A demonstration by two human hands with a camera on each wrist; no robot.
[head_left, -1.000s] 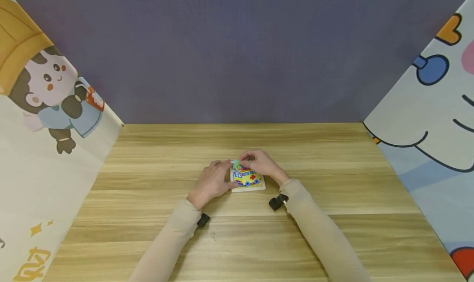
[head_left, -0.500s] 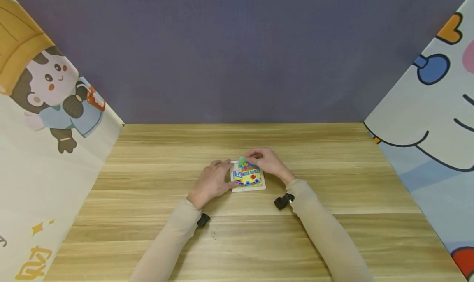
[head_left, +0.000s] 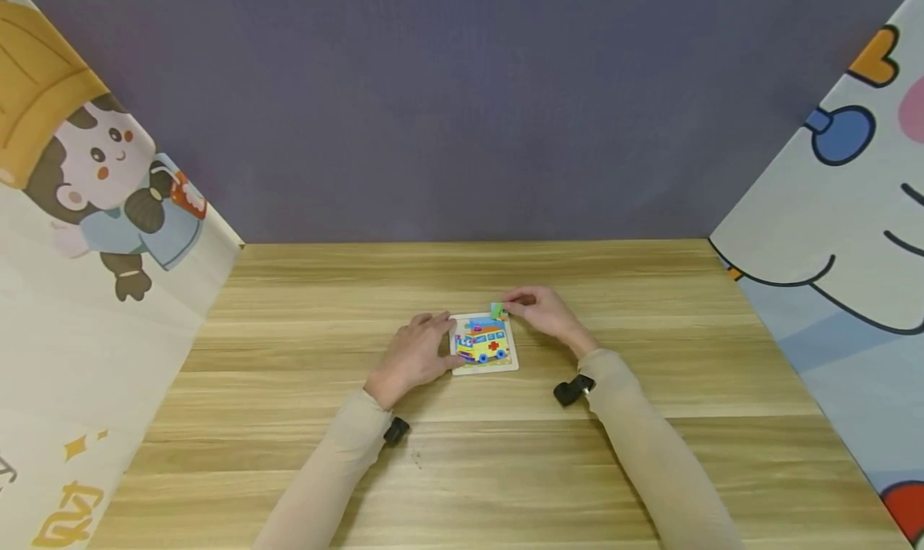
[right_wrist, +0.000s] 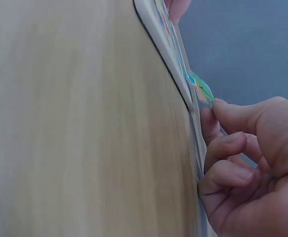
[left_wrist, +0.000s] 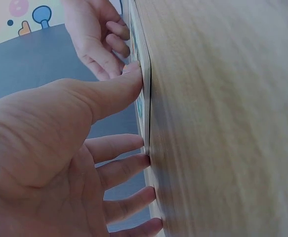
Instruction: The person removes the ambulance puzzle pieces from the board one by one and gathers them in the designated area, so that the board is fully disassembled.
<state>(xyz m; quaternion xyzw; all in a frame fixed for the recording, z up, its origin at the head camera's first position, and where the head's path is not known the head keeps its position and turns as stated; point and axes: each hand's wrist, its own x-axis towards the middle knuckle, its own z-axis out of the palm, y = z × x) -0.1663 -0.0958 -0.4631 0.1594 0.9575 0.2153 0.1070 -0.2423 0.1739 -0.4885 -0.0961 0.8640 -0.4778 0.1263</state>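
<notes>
A small square jigsaw puzzle board (head_left: 498,367) with a pale rim lies on the table and shows a yellow ambulance. At its upper left, part of the recess is bare. My left hand (head_left: 413,356) rests along the board's left side; in the left wrist view, the thumb (left_wrist: 116,94) presses on the board and the nearly straight fingers (left_wrist: 121,170) spread by its edge. Over the board's top right corner, my right hand (head_left: 546,313) pinches a green and blue puzzle piece (head_left: 497,310) between thumb and forefinger. The piece is tilted in the right wrist view.
The wood-grain table (head_left: 325,293) extends around the board. A dark upright panel (head_left: 469,109) stands at the back, with cartoon-printed panels at the left (head_left: 43,309) and right (head_left: 830,277). Each wrist carries a small black camera.
My right hand has moved right, carrying the puzzle piece from the board's upper left to its top right corner. The left hand and the board stay in place.
</notes>
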